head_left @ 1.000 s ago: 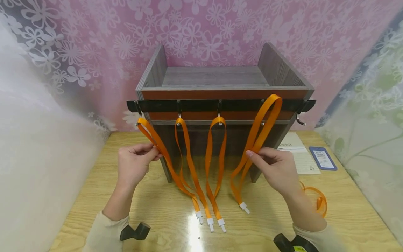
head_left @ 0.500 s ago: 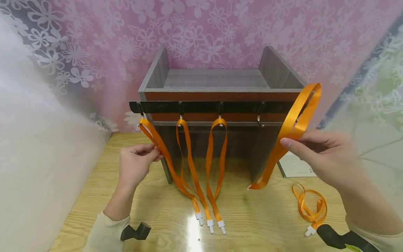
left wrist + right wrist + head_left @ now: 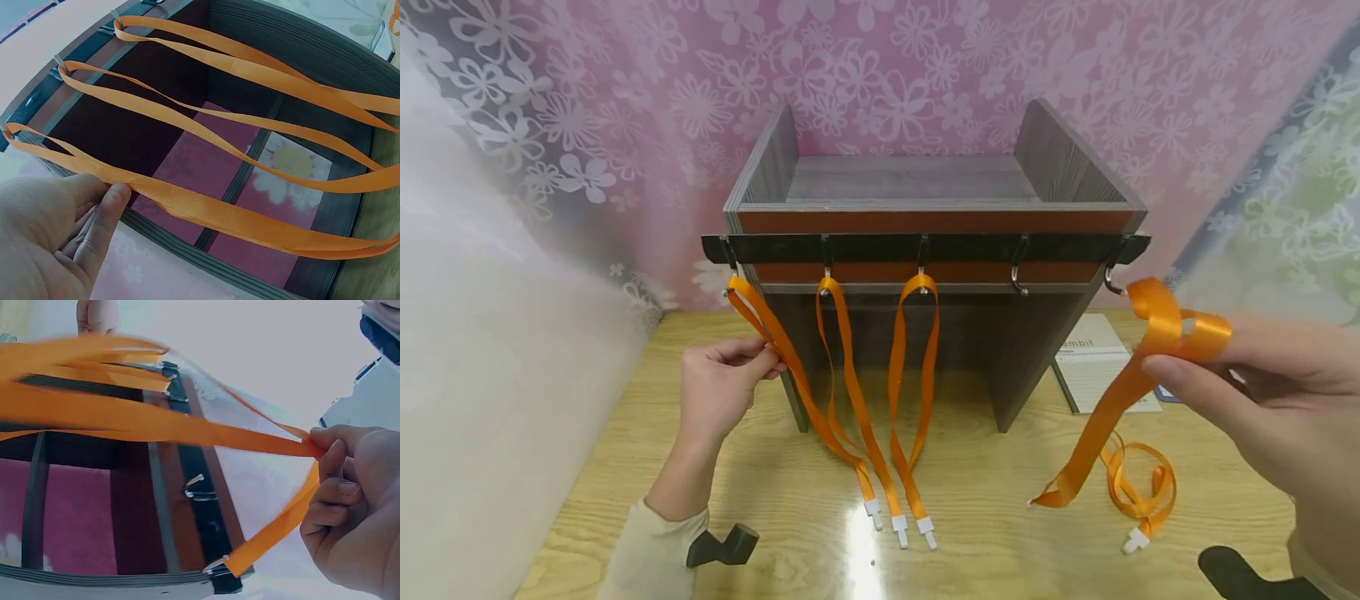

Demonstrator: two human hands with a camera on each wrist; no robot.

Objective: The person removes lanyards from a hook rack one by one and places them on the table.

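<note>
My left hand (image 3: pixel 722 383) pinches the strap of the leftmost orange lanyard (image 3: pixel 793 367), whose loop hangs on the leftmost hook (image 3: pixel 731 271). Between the thumb and fingers of my right hand (image 3: pixel 1292 408) is another orange lanyard (image 3: pixel 1108 408). Its loop curls over right at the rightmost hook (image 3: pixel 1112 282), and its lower end dangles over the table. Two further lanyards hang in the middle, a lanyard (image 3: pixel 853 383) and another lanyard (image 3: pixel 897 375), with white clips at their ends. The second hook from the right (image 3: pixel 1018 279) is bare.
The black hook rail (image 3: pixel 970 248) runs across a grey wooden shelf unit (image 3: pixel 1078 158). To the right on the wooden table (image 3: pixel 970 533) lie a coiled orange lanyard (image 3: pixel 1167 492), a notepad (image 3: pixel 1086 367) and a blue card holder (image 3: pixel 1167 395), mostly covered by my right hand.
My right hand has carried its lanyard rightward, from in front of the second hook from the right to the rightmost one. The loop has folded over. My left hand stays put.
</note>
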